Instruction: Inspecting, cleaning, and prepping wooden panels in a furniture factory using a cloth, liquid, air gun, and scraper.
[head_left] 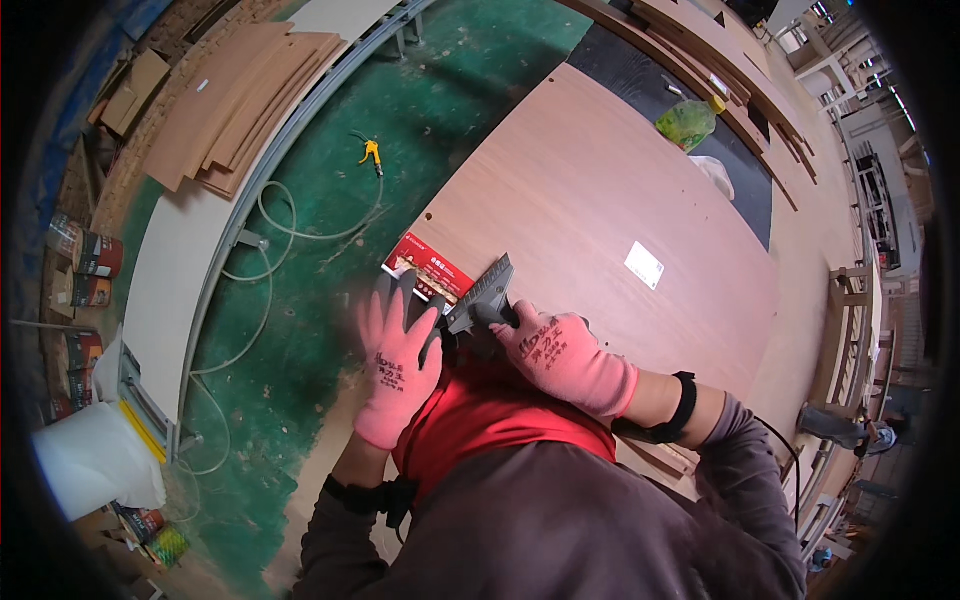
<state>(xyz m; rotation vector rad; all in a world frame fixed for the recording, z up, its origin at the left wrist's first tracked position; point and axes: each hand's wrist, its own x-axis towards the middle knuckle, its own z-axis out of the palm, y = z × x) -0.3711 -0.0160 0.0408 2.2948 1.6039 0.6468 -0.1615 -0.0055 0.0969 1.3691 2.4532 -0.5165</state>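
A pinkish-brown wood panel (600, 200) lies in front of me. At its near left corner is a red and white printed card (430, 272). My left hand (400, 365), in a pink glove with grey fingertips, has its fingers spread at the card's lower edge; slight motion blurs it. Nothing shows in its grasp. My right hand (560, 360), gloved the same way, is closed round the near end of a dark grey triangular tool with scale marks (490, 293). The tool lies against the card's right side. Its exact kind is unclear.
A yellow air blow gun (371, 152) with a clear hose lies on the green floor. Brown boards (240, 100) are stacked on a long rail-edged bench at left. A green plastic bottle (688, 124) stands beyond the panel. A white label (643, 265) is on the panel.
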